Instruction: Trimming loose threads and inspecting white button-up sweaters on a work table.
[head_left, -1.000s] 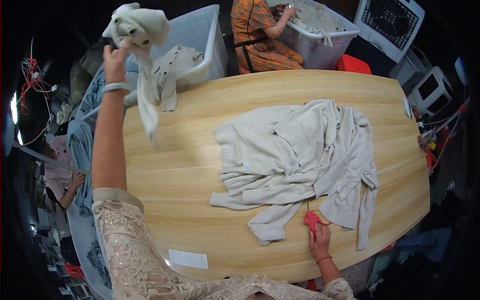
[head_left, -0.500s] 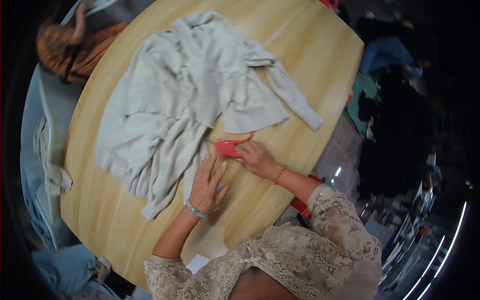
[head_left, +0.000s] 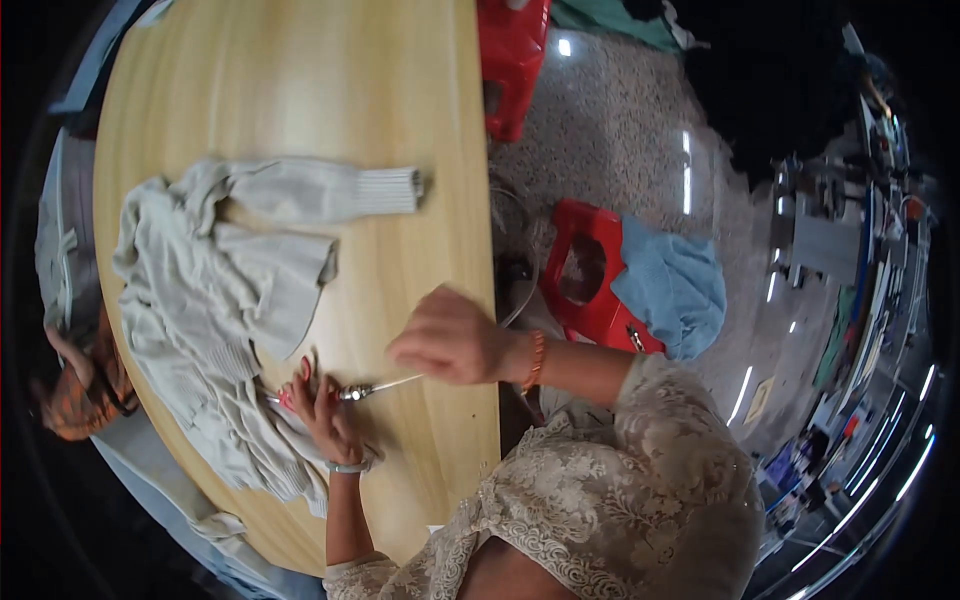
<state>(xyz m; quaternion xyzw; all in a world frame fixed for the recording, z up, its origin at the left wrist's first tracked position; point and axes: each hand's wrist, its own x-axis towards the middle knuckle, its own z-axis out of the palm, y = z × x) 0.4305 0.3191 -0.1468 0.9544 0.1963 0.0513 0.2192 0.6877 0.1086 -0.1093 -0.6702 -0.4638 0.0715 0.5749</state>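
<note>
A pale grey knitted cardigan (head_left: 175,265) lies crumpled on the wooden table (head_left: 420,90), one sleeve stretched toward the right. My left hand (head_left: 330,425) is beside its lower part, fingers closed over a small red object (head_left: 287,400) with a shiny metal part (head_left: 355,392). The fingers partly cover this object, and its exact kind cannot be made out. A thin pale line runs from the metal part toward my right hand (head_left: 450,340). That hand is curled above the table near its right edge, blurred; its grip is hidden.
Right of the table stands a red plastic stool (head_left: 580,225) with light blue cloth (head_left: 675,290) over it. Another red stool (head_left: 512,65) stands farther off. Dark garments (head_left: 770,80) are piled at the far right. Pale fabric (head_left: 70,220) lies along the left side.
The view has turned toward the right, bringing the stools into sight. The red object has passed from my right hand to under my left. My right hand has drawn away from it, now curled.
</note>
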